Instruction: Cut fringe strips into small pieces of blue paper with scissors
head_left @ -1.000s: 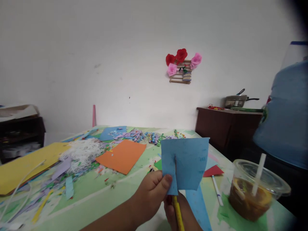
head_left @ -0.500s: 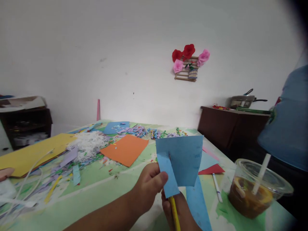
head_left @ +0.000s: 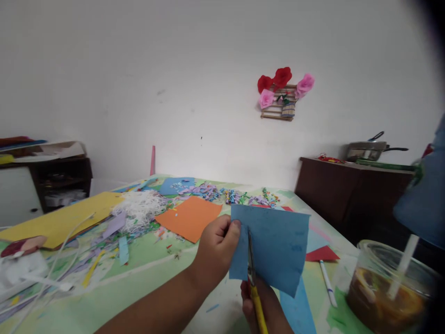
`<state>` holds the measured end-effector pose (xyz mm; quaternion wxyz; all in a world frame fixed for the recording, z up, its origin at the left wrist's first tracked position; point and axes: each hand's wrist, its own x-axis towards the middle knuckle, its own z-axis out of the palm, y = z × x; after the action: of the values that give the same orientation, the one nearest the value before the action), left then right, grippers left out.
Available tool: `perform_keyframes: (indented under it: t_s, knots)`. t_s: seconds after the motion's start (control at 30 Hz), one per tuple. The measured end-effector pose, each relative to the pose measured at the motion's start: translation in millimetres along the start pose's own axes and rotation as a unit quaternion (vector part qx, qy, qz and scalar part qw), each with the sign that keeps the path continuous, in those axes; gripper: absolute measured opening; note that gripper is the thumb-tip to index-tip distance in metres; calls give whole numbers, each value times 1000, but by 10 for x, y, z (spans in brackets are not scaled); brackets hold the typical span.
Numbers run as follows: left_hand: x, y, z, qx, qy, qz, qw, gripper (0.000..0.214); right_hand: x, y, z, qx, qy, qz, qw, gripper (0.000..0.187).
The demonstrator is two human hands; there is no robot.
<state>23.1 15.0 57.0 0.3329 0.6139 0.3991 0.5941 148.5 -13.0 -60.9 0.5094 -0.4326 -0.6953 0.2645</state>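
My left hand (head_left: 217,241) pinches the upper left edge of a blue sheet of paper (head_left: 278,243), thumb in front. Below it, my right hand (head_left: 262,304) is closed around scissors (head_left: 256,297) with a yellow handle. The scissor blades point up and sit in a slit in the paper, which parts a narrow strip on the left from the wider piece on the right. Part of the right hand is hidden behind the paper and the scissors. Another blue strip (head_left: 298,308) lies on the table just right of my right hand.
An orange sheet (head_left: 191,217), a heap of white shreds (head_left: 141,208) and a yellow sheet (head_left: 76,215) lie to the left among scraps. On the right are a marker (head_left: 328,283), red paper (head_left: 323,253) and a plastic cup of brown drink (head_left: 385,297) with a straw.
My left hand has moved up to the paper's upper left edge. The paper's left strip, tilted forward before, now hangs flatter, and the scissor blades have come into sight in the slit.
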Motion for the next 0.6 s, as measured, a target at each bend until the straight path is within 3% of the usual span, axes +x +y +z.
perform_keyframes:
  t_s: [0.33,0.6]
  knots:
    - [-59,-59,105,0,49,11,999,32,41,-40,23,-13,-7,0,1000,39]
    - [-43,-61,102,2,30,3,1000,31,17,-75,-16,-3,-13,12,1000,32]
